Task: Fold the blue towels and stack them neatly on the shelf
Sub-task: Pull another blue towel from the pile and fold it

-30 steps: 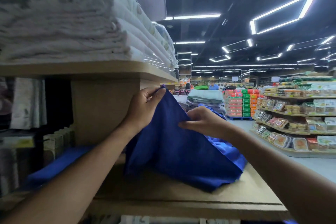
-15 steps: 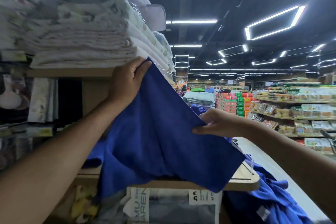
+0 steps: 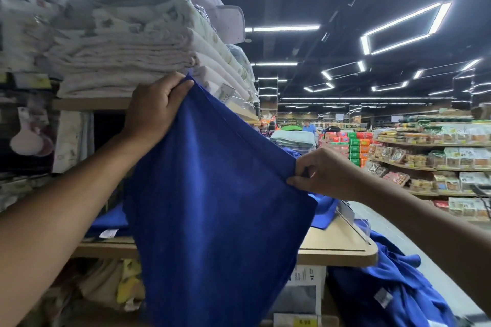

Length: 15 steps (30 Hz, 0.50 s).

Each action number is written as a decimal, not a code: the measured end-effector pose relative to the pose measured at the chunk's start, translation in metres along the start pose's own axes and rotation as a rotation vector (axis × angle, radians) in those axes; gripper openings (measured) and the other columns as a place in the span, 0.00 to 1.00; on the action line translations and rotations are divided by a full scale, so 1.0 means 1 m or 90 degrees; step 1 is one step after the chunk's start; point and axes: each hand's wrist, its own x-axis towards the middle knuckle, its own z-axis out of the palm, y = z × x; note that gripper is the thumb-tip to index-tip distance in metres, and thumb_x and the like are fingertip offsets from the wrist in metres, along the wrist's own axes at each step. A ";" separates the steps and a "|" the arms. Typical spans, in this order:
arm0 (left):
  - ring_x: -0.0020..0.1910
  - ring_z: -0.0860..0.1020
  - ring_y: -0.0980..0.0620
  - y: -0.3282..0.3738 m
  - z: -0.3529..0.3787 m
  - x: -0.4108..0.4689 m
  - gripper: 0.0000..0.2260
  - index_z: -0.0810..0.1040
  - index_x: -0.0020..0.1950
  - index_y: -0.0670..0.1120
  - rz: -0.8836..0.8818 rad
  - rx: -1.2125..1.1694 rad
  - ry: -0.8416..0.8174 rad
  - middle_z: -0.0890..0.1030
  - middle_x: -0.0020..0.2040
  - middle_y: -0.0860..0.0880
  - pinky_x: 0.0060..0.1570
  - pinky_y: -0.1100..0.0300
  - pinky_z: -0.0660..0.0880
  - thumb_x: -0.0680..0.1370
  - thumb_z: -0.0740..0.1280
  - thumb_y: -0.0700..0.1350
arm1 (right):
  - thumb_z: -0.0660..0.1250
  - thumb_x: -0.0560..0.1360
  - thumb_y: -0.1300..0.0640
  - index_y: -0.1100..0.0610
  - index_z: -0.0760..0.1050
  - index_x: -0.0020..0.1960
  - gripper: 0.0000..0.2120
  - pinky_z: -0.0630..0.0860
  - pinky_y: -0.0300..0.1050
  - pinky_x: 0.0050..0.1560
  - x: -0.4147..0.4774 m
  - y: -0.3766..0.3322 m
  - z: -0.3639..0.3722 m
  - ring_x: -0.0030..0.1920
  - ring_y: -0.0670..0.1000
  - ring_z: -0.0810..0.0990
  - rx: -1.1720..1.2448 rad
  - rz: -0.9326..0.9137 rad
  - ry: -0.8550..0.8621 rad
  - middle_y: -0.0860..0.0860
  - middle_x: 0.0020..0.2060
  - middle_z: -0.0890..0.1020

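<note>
Over on my left I've got a tall stack of pale folded linens sitting on the upper shelf board, a bit blurred at the far edge. Just under that stack, my left hand is raised high, fingers curled close together and pinching the top corner of the blue towel against the thumb. The towel is up in the air, right in front of me, stretched on a slant from that high corner down to the other one. Its body hangs flat and broad in front of the wooden shelf, with the lower edge dropping below the shelf's front lip. Behind the towel, on the left part of the shelf, lies a folded blue cloth with a small white tag. Moving right, my right hand sits lower, thumb and forefinger pinching the towel's other top corner, with the remaining fingers curled in behind. Just past it, another blue cloth rests on the shelf top. Below the shelf's rounded end, a loose heap of blue towels lies crumpled. Far right, store racks of packaged food run along the aisle under strip lights.
</note>
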 end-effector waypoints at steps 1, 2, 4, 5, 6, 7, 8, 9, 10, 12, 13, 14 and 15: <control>0.41 0.81 0.41 0.001 0.001 0.001 0.17 0.79 0.50 0.45 0.001 0.011 -0.009 0.82 0.38 0.43 0.39 0.50 0.72 0.84 0.58 0.56 | 0.75 0.72 0.49 0.51 0.80 0.33 0.11 0.72 0.40 0.33 0.000 0.000 0.007 0.31 0.48 0.78 0.000 0.013 -0.013 0.47 0.29 0.81; 0.42 0.81 0.39 0.002 0.002 0.002 0.17 0.79 0.50 0.45 0.007 0.025 -0.017 0.82 0.39 0.42 0.39 0.49 0.73 0.84 0.59 0.56 | 0.75 0.72 0.50 0.51 0.79 0.33 0.10 0.74 0.43 0.34 -0.001 -0.001 0.015 0.31 0.48 0.79 0.006 0.025 -0.029 0.47 0.29 0.81; 0.42 0.81 0.37 0.004 0.004 0.006 0.17 0.78 0.47 0.45 0.025 0.043 -0.033 0.82 0.39 0.41 0.38 0.50 0.71 0.84 0.59 0.56 | 0.75 0.70 0.55 0.44 0.78 0.34 0.10 0.76 0.45 0.38 -0.006 -0.003 0.028 0.34 0.46 0.81 0.033 0.043 -0.062 0.44 0.32 0.82; 0.41 0.80 0.37 0.004 0.004 0.008 0.17 0.78 0.46 0.45 0.034 0.045 -0.041 0.81 0.39 0.42 0.38 0.51 0.69 0.84 0.59 0.56 | 0.75 0.69 0.57 0.39 0.77 0.36 0.13 0.77 0.44 0.41 -0.008 -0.004 0.033 0.36 0.45 0.81 0.045 0.046 -0.084 0.41 0.34 0.83; 0.41 0.79 0.38 0.004 0.004 0.010 0.17 0.77 0.46 0.45 0.041 0.045 -0.049 0.81 0.38 0.42 0.38 0.51 0.68 0.84 0.59 0.55 | 0.73 0.68 0.59 0.36 0.76 0.39 0.16 0.77 0.43 0.42 -0.011 -0.006 0.037 0.38 0.44 0.81 0.054 0.046 -0.112 0.40 0.37 0.83; 0.40 0.79 0.39 0.004 0.004 0.011 0.17 0.78 0.46 0.45 0.045 0.047 -0.058 0.81 0.39 0.42 0.38 0.51 0.69 0.84 0.59 0.56 | 0.71 0.69 0.61 0.35 0.76 0.41 0.19 0.76 0.43 0.43 -0.014 -0.007 0.040 0.40 0.45 0.80 0.062 0.047 -0.142 0.41 0.40 0.83; 0.41 0.79 0.39 0.004 0.004 0.012 0.18 0.78 0.46 0.45 0.045 0.053 -0.067 0.82 0.40 0.42 0.39 0.50 0.70 0.83 0.59 0.56 | 0.69 0.69 0.63 0.35 0.76 0.42 0.20 0.76 0.46 0.45 -0.016 -0.008 0.044 0.41 0.48 0.80 0.071 0.054 -0.162 0.43 0.42 0.84; 0.42 0.79 0.39 0.005 0.004 0.012 0.18 0.78 0.47 0.45 0.046 0.061 -0.076 0.82 0.40 0.42 0.40 0.49 0.71 0.83 0.58 0.56 | 0.66 0.70 0.64 0.36 0.78 0.42 0.20 0.76 0.49 0.48 -0.019 -0.010 0.050 0.43 0.50 0.81 0.091 0.066 -0.169 0.45 0.43 0.85; 0.42 0.79 0.38 0.005 0.004 0.012 0.18 0.78 0.47 0.45 0.047 0.069 -0.083 0.82 0.41 0.42 0.40 0.48 0.72 0.83 0.58 0.57 | 0.65 0.72 0.63 0.39 0.81 0.41 0.18 0.76 0.51 0.51 -0.021 -0.012 0.055 0.45 0.51 0.81 0.129 0.086 -0.168 0.46 0.43 0.86; 0.43 0.79 0.38 0.006 0.004 0.011 0.18 0.78 0.47 0.46 0.047 0.076 -0.092 0.82 0.42 0.42 0.41 0.49 0.72 0.83 0.58 0.57 | 0.65 0.78 0.56 0.45 0.86 0.42 0.13 0.75 0.54 0.58 -0.027 -0.020 0.070 0.48 0.51 0.82 0.254 0.135 -0.162 0.46 0.45 0.87; 0.42 0.79 0.38 0.007 0.004 0.011 0.18 0.78 0.46 0.46 0.045 0.078 -0.096 0.82 0.42 0.42 0.41 0.49 0.71 0.83 0.58 0.57 | 0.66 0.80 0.49 0.47 0.86 0.43 0.12 0.76 0.56 0.58 -0.030 -0.025 0.077 0.48 0.50 0.82 0.295 0.156 -0.174 0.46 0.44 0.87; 0.43 0.79 0.38 0.008 0.003 0.011 0.18 0.78 0.46 0.46 0.040 0.080 -0.101 0.82 0.42 0.42 0.41 0.49 0.71 0.83 0.58 0.57 | 0.66 0.79 0.41 0.48 0.86 0.45 0.15 0.77 0.57 0.56 -0.033 -0.032 0.084 0.46 0.47 0.82 0.308 0.159 -0.183 0.46 0.43 0.87; 0.43 0.79 0.38 0.008 0.002 0.011 0.18 0.78 0.46 0.45 0.032 0.085 -0.106 0.82 0.42 0.42 0.41 0.48 0.72 0.83 0.58 0.57 | 0.66 0.75 0.33 0.47 0.85 0.47 0.19 0.78 0.57 0.55 -0.036 -0.040 0.093 0.46 0.44 0.82 0.307 0.152 -0.185 0.44 0.43 0.86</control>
